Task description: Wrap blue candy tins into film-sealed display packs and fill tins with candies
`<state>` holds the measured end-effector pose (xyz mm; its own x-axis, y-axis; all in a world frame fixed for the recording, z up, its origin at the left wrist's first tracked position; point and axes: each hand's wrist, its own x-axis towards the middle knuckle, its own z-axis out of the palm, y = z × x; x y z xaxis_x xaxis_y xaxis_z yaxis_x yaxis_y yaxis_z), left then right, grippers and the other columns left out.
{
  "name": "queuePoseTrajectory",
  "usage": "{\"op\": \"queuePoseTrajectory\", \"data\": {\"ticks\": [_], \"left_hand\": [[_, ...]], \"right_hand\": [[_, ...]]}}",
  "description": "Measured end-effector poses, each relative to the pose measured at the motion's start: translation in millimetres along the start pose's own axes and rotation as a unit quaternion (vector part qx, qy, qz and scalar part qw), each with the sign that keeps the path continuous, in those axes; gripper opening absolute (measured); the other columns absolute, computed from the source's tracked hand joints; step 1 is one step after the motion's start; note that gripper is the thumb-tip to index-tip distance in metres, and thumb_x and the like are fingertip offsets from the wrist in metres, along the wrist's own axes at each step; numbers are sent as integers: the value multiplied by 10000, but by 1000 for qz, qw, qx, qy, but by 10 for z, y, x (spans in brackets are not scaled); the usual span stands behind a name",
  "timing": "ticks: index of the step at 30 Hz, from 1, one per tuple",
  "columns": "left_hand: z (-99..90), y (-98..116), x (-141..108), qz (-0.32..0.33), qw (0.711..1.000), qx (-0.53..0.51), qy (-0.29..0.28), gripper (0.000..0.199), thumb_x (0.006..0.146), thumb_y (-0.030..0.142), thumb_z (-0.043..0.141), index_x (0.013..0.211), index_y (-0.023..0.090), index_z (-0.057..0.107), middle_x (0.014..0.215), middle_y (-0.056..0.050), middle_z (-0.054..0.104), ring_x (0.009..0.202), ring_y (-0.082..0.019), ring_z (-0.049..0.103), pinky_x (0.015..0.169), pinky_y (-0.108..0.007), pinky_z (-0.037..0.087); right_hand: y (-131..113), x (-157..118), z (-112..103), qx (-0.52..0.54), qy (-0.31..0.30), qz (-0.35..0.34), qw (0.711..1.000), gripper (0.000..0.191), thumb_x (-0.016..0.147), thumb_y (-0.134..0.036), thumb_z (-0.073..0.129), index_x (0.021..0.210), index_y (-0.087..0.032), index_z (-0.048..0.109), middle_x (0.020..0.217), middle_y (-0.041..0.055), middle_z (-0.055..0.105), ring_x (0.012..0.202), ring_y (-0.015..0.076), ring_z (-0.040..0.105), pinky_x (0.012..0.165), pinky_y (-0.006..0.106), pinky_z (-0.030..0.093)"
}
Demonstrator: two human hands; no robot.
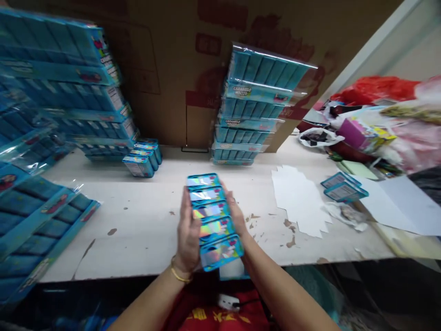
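Observation:
A row of several small blue boxes [214,212] with shiny fronts is held together above the white table [144,220], near its front edge. My left hand [188,234] presses on the row's left side, its thumb bent toward the boxes. Against the right side lies my right hand [236,211], its fingers partly hidden behind the row. Below the nearest box, part of another pale and blue item [233,270] shows at the table edge.
Wrapped stacks of blue boxes stand at the left [69,92] and back centre [253,103], before a large cardboard box [165,69]. Small loose boxes [139,165] stand between them. On the right are white cut sheets [299,200], two blue boxes [344,188] and plastic bags [379,89].

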<state>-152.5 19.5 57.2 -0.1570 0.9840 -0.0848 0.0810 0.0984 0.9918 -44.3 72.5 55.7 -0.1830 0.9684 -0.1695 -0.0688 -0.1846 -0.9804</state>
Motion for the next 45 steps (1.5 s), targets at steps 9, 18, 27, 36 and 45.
{"op": "queuePoseTrajectory", "data": {"ticks": [9, 18, 27, 36, 45], "left_hand": [[722, -97, -119, 24, 996, -35, -83, 615, 855, 422, 374, 1386, 216, 143, 1470, -13, 100, 1341, -198, 77, 1111, -369, 85], [725, -219, -100, 8, 991, -113, -66, 568, 849, 398, 397, 1364, 221, 236, 1453, -3, 185, 1333, -203, 123, 1111, -346, 89], [684, -143, -116, -32, 975, -201, -90, 564, 839, 406, 416, 1354, 228, 270, 1421, -7, 283, 1313, -222, 199, 1100, -350, 131], [668, -340, -114, -67, 973, -200, -93, 600, 854, 439, 381, 1377, 228, 176, 1443, 2, 220, 1321, -197, 175, 1097, -342, 127], [597, -254, -180, -60, 972, -194, -119, 667, 835, 487, 396, 1384, 225, 122, 1416, -32, 293, 1299, -237, 237, 1078, -383, 196]], "right_hand": [[139, -449, -734, 55, 117, 73, 989, 593, 815, -616, 251, 1242, -249, 438, 1149, 33, 581, 1093, 236, 509, 883, 421, 437], [113, -386, -748, 77, 188, 45, 978, 430, 741, -504, 527, 1059, -221, 587, 1023, -9, 638, 1000, 184, 554, 906, 331, 424], [258, -402, -830, 58, 195, 60, 977, 490, 781, -493, 474, 1189, -222, 485, 1158, 20, 568, 1088, 200, 499, 936, 364, 389], [267, -160, -1096, 18, 113, 76, 991, 675, 692, -424, 608, 1290, -205, 383, 1158, 45, 569, 997, 211, 560, 875, 368, 441], [-153, 50, -1087, -409, -54, -162, 896, 373, 798, -263, 494, 1168, -271, 541, 1092, 44, 564, 1011, 190, 525, 902, 334, 404]]}}
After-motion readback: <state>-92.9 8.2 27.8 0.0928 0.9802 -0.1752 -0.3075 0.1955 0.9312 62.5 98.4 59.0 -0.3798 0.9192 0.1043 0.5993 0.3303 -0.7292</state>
